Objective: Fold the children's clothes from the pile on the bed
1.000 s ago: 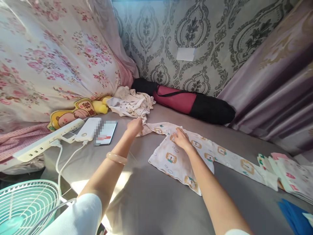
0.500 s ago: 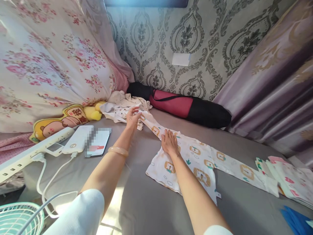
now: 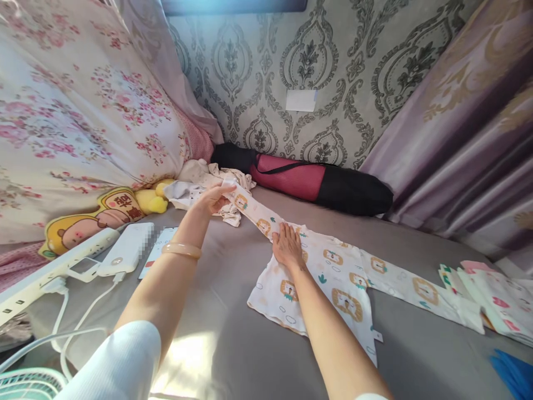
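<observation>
A small white long-sleeved shirt (image 3: 325, 261) printed with orange lion faces and green leaves lies spread on a grey bed sheet (image 3: 233, 311). My left hand (image 3: 214, 199) pinches the cuff of its left-pointing sleeve, which stretches straight towards the body of the shirt. Flat on the shirt near that sleeve's shoulder rests my right hand (image 3: 287, 244), fingers extended and slightly apart. The other sleeve (image 3: 420, 289) reaches out to the right, its cuff beside a stack of folded clothes (image 3: 495, 303).
Crumpled light clothes (image 3: 204, 180) lie behind my left hand. A black and dark-pink long bag (image 3: 300, 180) runs along the wall. At left are a power strip (image 3: 79, 266), a white power bank (image 3: 127, 249), a phone (image 3: 157, 253), a yellow plush (image 3: 95, 216) and a mint basket (image 3: 31, 383).
My left hand has shifted slightly left along the sleeve to its cuff, and the sleeve now lies straighter and wider. My right hand stays pressed on the shirt.
</observation>
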`<state>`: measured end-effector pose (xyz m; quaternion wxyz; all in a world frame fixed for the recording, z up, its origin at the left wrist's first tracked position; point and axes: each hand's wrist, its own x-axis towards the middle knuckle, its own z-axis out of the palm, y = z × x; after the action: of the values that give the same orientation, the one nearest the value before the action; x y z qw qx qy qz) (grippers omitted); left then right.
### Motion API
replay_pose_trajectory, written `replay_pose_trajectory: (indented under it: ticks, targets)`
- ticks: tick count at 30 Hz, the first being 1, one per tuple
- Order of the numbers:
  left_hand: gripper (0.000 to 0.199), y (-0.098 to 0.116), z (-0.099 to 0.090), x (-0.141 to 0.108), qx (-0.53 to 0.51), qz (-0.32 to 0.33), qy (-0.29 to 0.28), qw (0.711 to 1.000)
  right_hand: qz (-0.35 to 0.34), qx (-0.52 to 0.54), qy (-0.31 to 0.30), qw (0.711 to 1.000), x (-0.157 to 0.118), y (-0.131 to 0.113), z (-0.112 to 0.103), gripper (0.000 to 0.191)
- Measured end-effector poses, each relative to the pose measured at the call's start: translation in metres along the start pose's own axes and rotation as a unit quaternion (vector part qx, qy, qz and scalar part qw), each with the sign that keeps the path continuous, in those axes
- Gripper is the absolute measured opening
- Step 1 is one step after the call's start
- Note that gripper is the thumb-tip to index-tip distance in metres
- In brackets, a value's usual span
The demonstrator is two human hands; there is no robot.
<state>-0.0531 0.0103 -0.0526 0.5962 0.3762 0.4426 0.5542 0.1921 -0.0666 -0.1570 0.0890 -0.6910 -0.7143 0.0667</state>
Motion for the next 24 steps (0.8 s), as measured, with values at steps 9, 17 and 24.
replay_pose_trajectory:
  ticks: [9, 17, 24]
  targets:
    - [0.022, -0.026, 0.003, 0.041, 0.066, 0.115, 0.187, 0.974, 0.025, 0.012, -0.004, 1.0, -0.001, -0.004, -0.002, 0.065]
    - [0.019, -0.058, -0.018, 0.049, 0.294, 0.165, 0.274, 0.901, 0.026, 0.008, -0.004, 1.0, -0.003, -0.004, -0.005, 0.065]
    - [0.026, -0.078, -0.019, 0.04, 0.567, 0.23, 0.191, 0.768, 0.023, 0.018, -0.017, 0.999, -0.004, -0.004, -0.007, 0.059]
